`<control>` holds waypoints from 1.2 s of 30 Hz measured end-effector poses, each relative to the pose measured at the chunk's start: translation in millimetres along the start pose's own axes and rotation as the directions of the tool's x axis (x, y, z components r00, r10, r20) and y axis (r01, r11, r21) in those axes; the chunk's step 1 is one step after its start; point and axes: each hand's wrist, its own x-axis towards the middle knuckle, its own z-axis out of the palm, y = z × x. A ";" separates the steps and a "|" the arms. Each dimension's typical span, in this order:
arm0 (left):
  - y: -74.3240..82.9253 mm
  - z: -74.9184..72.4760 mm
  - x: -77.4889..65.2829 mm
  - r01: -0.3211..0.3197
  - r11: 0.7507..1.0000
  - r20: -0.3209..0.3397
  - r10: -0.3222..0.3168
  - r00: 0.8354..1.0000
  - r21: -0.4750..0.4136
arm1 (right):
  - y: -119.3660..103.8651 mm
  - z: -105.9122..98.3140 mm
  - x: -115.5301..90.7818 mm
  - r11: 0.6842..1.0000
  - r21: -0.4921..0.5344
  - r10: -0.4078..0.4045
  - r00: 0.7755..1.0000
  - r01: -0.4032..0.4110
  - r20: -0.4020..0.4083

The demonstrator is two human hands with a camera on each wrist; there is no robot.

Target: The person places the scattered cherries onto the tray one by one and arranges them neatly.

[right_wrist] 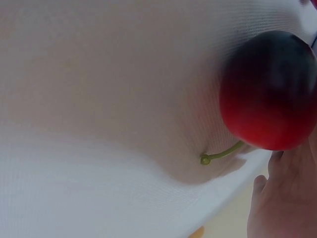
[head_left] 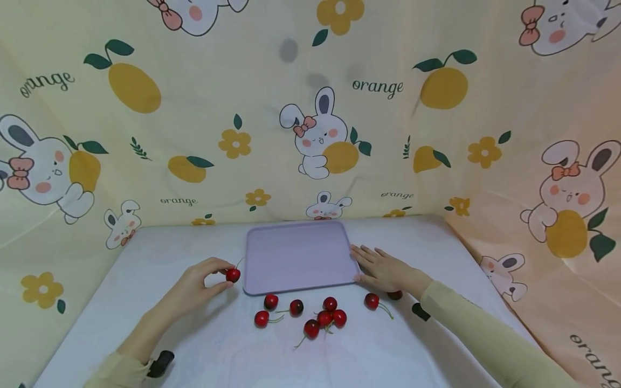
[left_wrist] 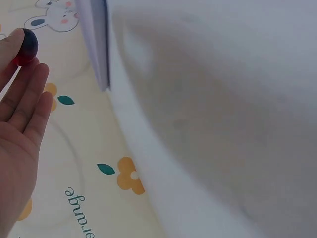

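Observation:
Between thumb and fingertips my left hand (head_left: 197,284) pinches a red cherry (head_left: 233,275), just off the left edge of a pale purple tray (head_left: 301,258). The same cherry (left_wrist: 28,47), dark on top, shows at the left of the left wrist view. My right hand (head_left: 385,270) rests with fingers extended at the tray's right edge. Partly hidden under the right wrist lies a dark red cherry (head_left: 395,295); a large cherry (right_wrist: 270,90) with a green stem fills the right of the right wrist view. Another cherry (head_left: 372,301) lies just left of it.
In front of the tray, several cherries are spread on the white tabletop (head_left: 218,355), including a tight cluster around one cherry (head_left: 324,319). A cherry (head_left: 270,301) lies near the tray's front left corner. Printed cloth (head_left: 271,81) with rabbits and oranges surrounds the table.

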 end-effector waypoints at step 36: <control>-42.7 33.7 101.7 0.153 0.988 0.068 -0.151 0.986 -0.025 | -4.8 -8.2 1.2 1.000 0.014 -0.017 1.000 0.017 0.012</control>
